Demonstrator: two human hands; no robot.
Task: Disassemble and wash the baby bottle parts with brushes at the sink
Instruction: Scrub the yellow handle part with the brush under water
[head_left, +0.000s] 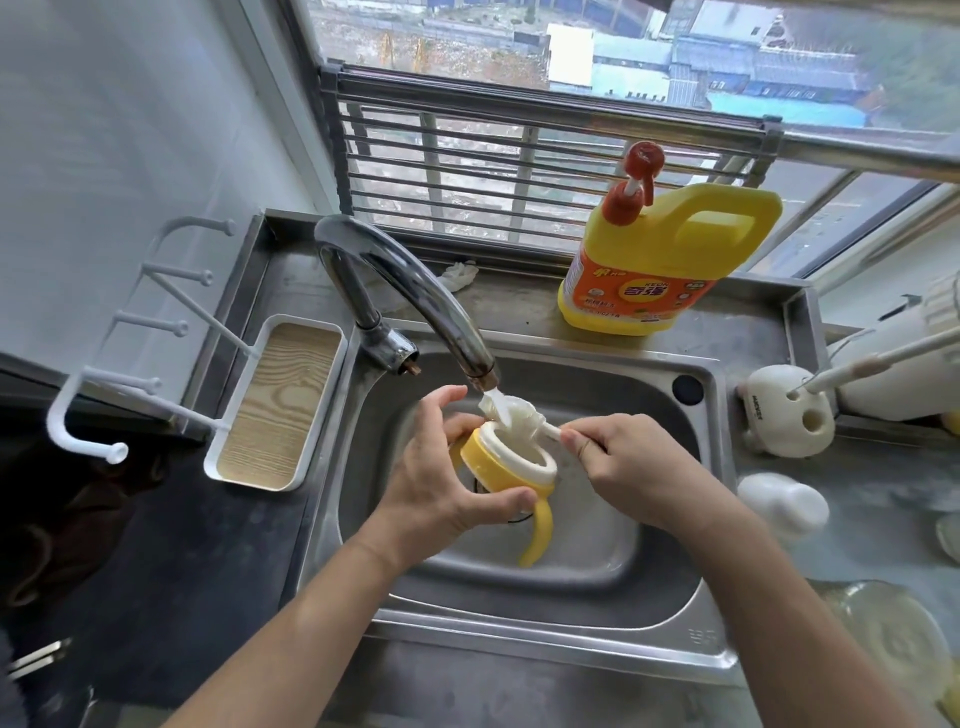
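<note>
The yellow bottle collar (506, 475), with its white inner ring and a curved yellow handle (537, 535) hanging down, is held over the middle of the steel sink (670, 597), just below the faucet (405, 280) spout. The left hand (441, 478) grips the collar, its fingers (457, 426) curled round the far side and the thumb pressing the near side. A white brush (514, 415) has its soft head at the collar's opening, close under the spout. The right hand (639, 467) pinches the brush's thin handle between narrow fingers (576, 441).

On the desk behind the sink stands a yellow detergent jug (660, 265) with a red pump. To the right sit a white brush holder (789, 410) with a brush stuck in it, a white rounded cap (782, 504) and a clear glass dish (883, 639). To the left lies a white tray (280, 405) with a wood-grain base, beside a white hook rack (156, 332) on the wall.
</note>
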